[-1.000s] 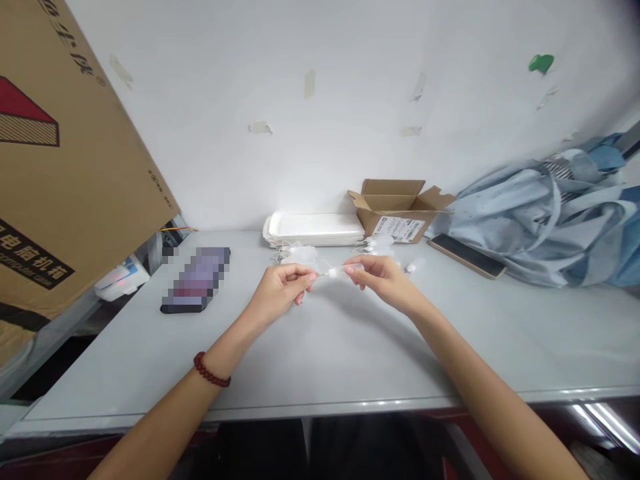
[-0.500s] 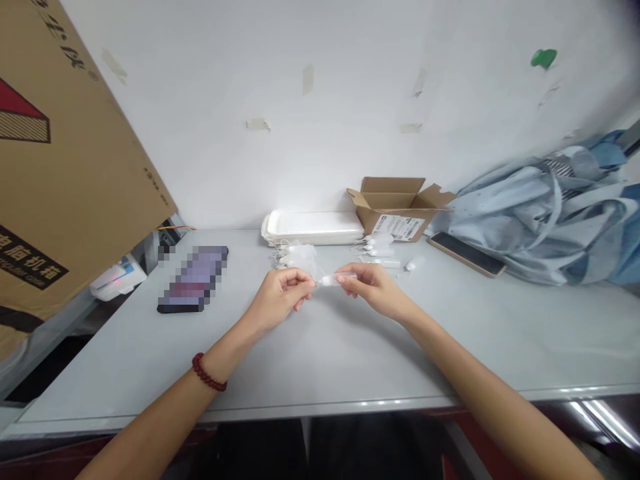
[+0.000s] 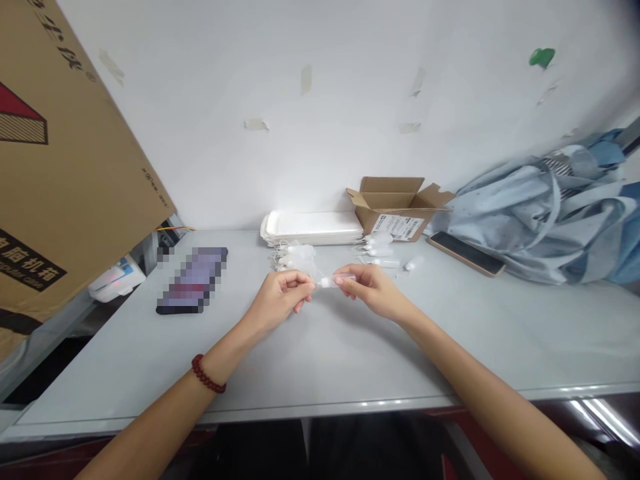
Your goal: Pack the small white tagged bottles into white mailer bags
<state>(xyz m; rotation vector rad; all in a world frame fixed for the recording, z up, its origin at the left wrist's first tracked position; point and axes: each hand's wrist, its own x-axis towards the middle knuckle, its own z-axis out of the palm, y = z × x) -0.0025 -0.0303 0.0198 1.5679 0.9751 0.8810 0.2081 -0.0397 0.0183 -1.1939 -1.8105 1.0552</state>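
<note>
My left hand (image 3: 280, 299) and my right hand (image 3: 371, 289) meet above the middle of the grey table (image 3: 320, 347). Between their pinched fingertips is a small clear plastic piece with a white tip (image 3: 331, 281). The right fingers grip its clear body, and the left fingers pinch at its white end. A red bead bracelet (image 3: 206, 375) sits on my left wrist. Behind the hands lie a heap of similar white pieces with thin wires (image 3: 295, 254) and a few more small white pieces (image 3: 383, 253).
A stack of white trays (image 3: 313, 228) and an open cardboard box (image 3: 395, 208) stand against the wall. A dark phone (image 3: 466, 253) lies by blue clothing (image 3: 555, 207) at the right. A blurred dark object (image 3: 193, 280) and a large carton (image 3: 55, 153) are at the left.
Both hands have come slightly closer together and moved a little toward me, still pinching the small piece. Nothing else on the table has moved.
</note>
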